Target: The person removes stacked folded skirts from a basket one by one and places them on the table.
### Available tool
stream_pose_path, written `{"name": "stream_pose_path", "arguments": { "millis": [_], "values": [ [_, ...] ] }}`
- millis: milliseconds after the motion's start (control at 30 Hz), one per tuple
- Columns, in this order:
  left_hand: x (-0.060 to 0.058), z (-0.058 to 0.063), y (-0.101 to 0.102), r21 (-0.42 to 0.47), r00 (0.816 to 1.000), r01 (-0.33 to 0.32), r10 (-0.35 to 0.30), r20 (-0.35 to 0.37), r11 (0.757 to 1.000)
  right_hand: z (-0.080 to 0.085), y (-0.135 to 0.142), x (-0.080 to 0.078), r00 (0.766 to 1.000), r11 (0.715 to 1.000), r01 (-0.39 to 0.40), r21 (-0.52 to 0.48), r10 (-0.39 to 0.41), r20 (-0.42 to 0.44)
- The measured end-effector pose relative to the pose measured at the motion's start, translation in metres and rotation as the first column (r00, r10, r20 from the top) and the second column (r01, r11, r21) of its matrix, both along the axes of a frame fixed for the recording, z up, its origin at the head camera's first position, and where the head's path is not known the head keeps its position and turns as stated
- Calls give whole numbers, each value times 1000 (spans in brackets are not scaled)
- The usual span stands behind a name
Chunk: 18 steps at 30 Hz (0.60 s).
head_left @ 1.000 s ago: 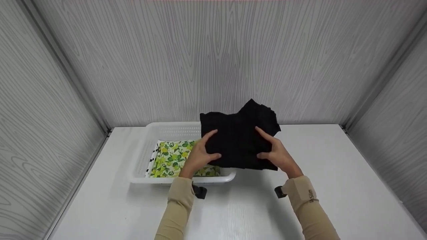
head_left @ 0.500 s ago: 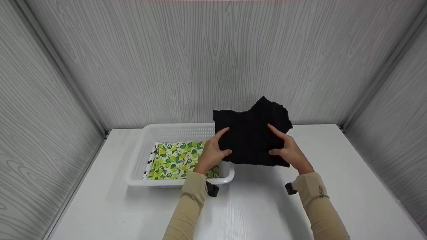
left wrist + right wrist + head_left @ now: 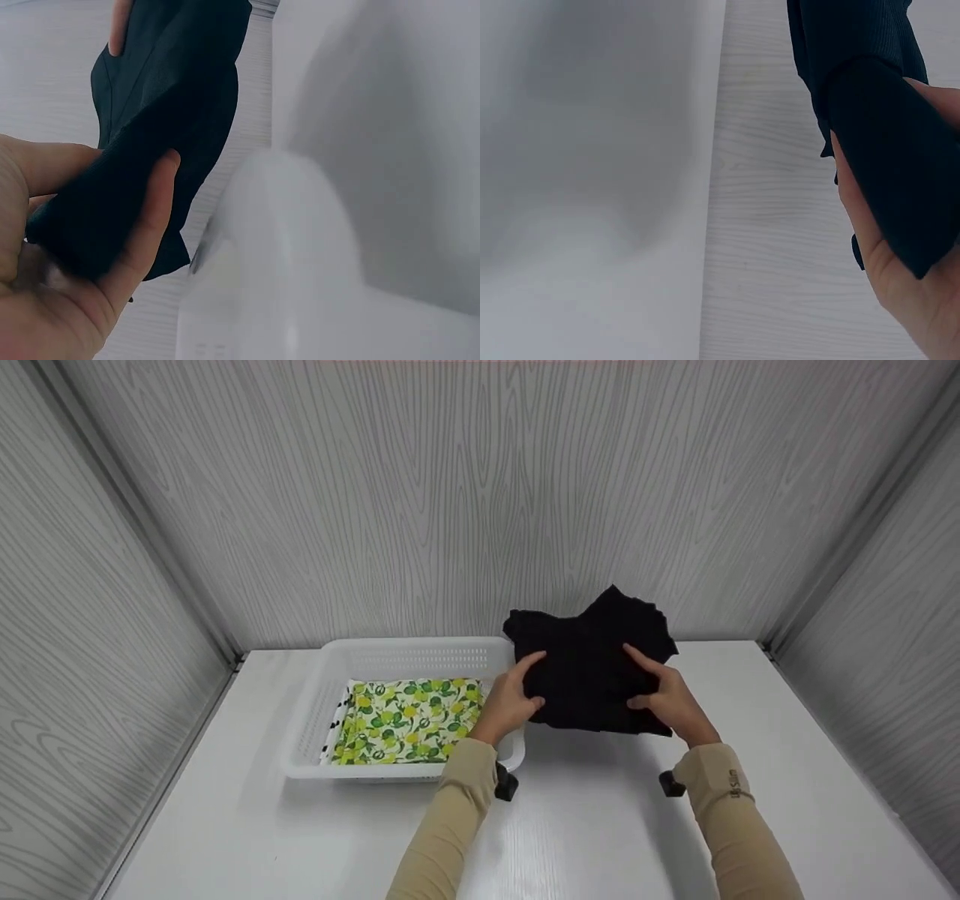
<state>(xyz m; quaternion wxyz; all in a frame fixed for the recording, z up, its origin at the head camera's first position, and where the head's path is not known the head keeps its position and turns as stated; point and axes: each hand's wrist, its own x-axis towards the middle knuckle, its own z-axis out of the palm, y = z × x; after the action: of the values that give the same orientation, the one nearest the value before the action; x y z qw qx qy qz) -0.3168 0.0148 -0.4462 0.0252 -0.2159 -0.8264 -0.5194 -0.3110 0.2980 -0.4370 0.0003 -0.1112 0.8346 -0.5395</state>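
- Forming the left edge of the frame: a grey wood-grain panel [image 3: 112,555].
- Left of centre, on the white table [image 3: 217,817]: a white basket [image 3: 390,771] with perforated walls. From where I stand, it sits level.
- Inside the basket, at its left: a strip of black-spotted white cloth [image 3: 335,727], mostly covered by a lemon-print cloth [image 3: 412,720] lying flat.
- Lower centre: the left sleeve [image 3: 448,829], beige, with a black wrist unit [image 3: 506,783] at the cuff.
- Centre, in front of the basket's right side: the left hand [image 3: 512,701]. Thumb and fingers clamp the black cloth [image 3: 589,675] from opposite faces.
- Right of centre: the black cloth itself, raised above the table, its upper edge peaked at right. It overlaps the basket's right end in view; I cannot tell whether they touch.
- Further right: the right hand [image 3: 671,701], thumb and fingers clamped on the same cloth.
- Lower right: the right sleeve [image 3: 742,832], lettered at the cuff.
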Motion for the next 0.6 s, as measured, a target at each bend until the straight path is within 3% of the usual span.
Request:
{"name": "stream_pose_path", "arguments": {
  "millis": [600],
  "values": [
    [-9, -12, 31, -111, 994, -29, 40, 98, 993, -24, 9, -15, 997, 996, 77, 41, -77, 6]
  ]
}}
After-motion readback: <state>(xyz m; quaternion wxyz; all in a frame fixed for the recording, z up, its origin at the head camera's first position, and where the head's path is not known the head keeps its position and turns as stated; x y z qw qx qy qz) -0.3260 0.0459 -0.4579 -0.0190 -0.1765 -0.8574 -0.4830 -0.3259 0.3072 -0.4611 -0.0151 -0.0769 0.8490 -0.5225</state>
